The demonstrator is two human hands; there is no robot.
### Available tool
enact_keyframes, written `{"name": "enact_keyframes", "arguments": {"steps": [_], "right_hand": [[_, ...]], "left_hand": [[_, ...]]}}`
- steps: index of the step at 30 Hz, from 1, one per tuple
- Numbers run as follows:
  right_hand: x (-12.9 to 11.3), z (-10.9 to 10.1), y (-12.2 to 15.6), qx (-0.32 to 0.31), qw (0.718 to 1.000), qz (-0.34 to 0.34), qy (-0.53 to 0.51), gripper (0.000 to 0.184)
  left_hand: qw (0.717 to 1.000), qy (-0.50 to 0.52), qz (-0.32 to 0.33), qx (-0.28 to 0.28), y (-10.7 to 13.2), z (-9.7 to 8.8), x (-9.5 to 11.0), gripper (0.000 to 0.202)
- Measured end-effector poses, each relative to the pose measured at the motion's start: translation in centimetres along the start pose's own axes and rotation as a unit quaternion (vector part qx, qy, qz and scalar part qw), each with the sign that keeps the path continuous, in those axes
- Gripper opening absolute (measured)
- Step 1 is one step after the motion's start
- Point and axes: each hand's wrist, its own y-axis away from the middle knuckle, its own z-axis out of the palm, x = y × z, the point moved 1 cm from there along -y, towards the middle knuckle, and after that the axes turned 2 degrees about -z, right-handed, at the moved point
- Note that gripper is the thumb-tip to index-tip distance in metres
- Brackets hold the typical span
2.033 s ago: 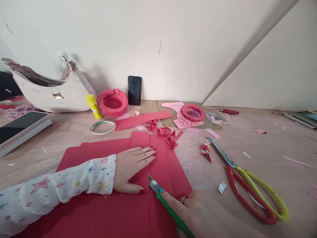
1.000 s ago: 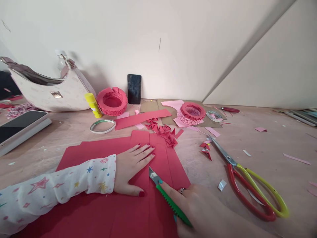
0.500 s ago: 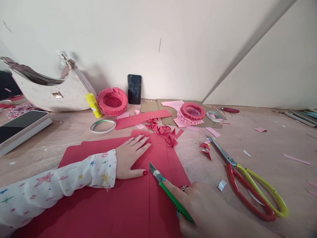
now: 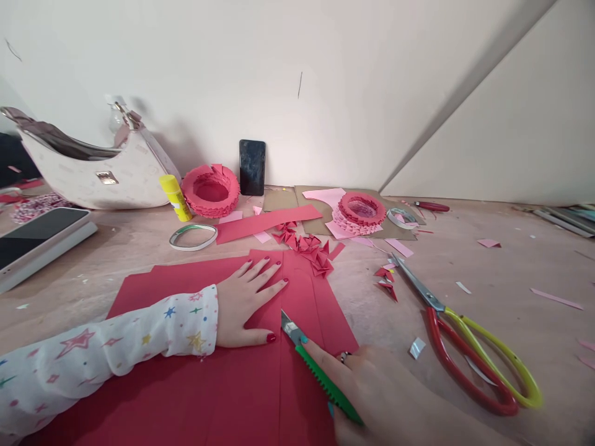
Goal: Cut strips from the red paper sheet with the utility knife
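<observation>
My left hand, in a white star-patterned sleeve, lies flat with fingers spread on large sheets of red paper. In my right hand is a green-handled utility knife, its index finger stretched along the top near the blade. The blade tip touches the red paper just right of my left hand, at a straight line running towards me. My right thumb is mostly hidden under the handle. Folded red paper pieces lie just beyond the sheets.
Scissors lie open on the right. Farther back are a glue stick, tape rolls, folded-paper rings, a propped phone and a red-handled tool. A white handbag and a white device stand left.
The knife blade has moved slightly towards me along the line in the red paper. My left hand has slid a little towards me too, its fingers spread wider.
</observation>
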Motion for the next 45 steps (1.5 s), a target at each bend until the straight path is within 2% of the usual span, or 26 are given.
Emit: {"name": "enact_keyframes", "arguments": {"steps": [15,21,30,37,45], "right_hand": [[0.3,-0.7,0.2,-0.023,1.000,0.019,-0.005,0.053],[0.1,0.0,0.1,-0.002,1.000,0.010,-0.004,0.056],[-0.2,-0.3,-0.3,-0.005,1.000,0.022,-0.004,0.058],[0.7,0.0,0.2,-0.009,0.999,0.053,0.004,0.044],[0.7,0.1,0.1,-0.010,0.999,0.051,0.005,0.043]], "left_hand": [[1.000,-0.002,0.007,0.004,0.0,0.0,-0.1,0.082],[1.000,0.005,0.017,0.000,0.1,-0.2,0.1,0.082],[0.999,0.006,0.043,-0.002,0.2,-0.2,0.2,0.083],[0.999,-0.007,0.042,0.001,0.1,0.0,0.2,0.083],[0.999,0.003,0.047,0.011,0.2,0.0,0.1,0.081]]}}
